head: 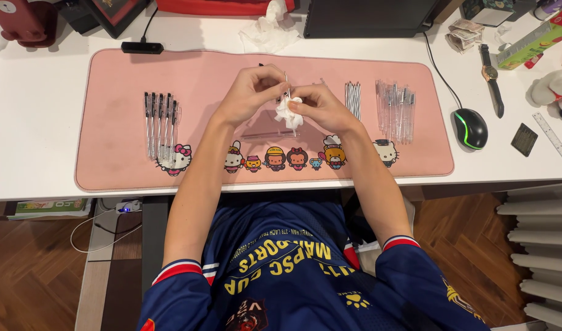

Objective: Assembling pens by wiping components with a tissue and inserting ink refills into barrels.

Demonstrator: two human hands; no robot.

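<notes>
Navy short-sleeved jersey (293,270), red-white striped sleeve cuffs (178,268), yellow lettering on chest; bare forearms.

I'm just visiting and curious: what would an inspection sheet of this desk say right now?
Surface: white desk covered by a pink mat with cartoon figures.
Job's things: left hand holds a thin pen refill; right hand presses a white tissue to it. Assembled pens lie left; loose refills and clear pen barrels lie right.
Clutter: crumpled tissue, wristwatch, ruler, plush toy.
Hands: both closed on their things, above a clear stand.
Cables: mouse cord; loose wire under the desk.
Surroundings: wooden floor.
</notes>
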